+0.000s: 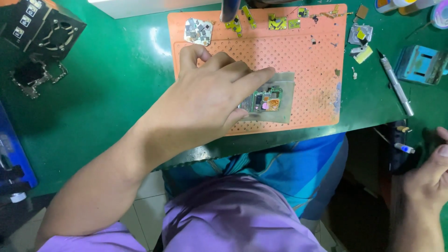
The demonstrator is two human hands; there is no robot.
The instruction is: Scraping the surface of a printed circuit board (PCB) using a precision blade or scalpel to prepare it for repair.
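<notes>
- The left hand [210, 95] lies flat over the orange mat [308, 46], fingers spread and loose, not clamped on anything.
- Its fingertips press on a small clear plastic sheet [280, 95] that covers a circuit board [266, 100]; the board sits just right of the fingertips, near the front edge of the mat.
- The board is green with a copper-coloured patch and a small pink spot, and it lies flat under the sheet.
- The right hand [431, 179] is well apart from the board, low at the right edge of the view, beyond the table [112, 93] edge. Its fingers are partly curled and hold nothing I can see.
- Near that hand, by the table's edge, lies a small pen-like tool with a lit blue tip [403, 148].
- A slim grey craft knife [395, 84] lies on the green table to the right of the mat.
- Along the far edge of the mat sit small yellow metal parts [277, 22] and a cluster of silver shields [198, 31].
- At the far left of the table stands a black box with a fan [49, 30].
</notes>
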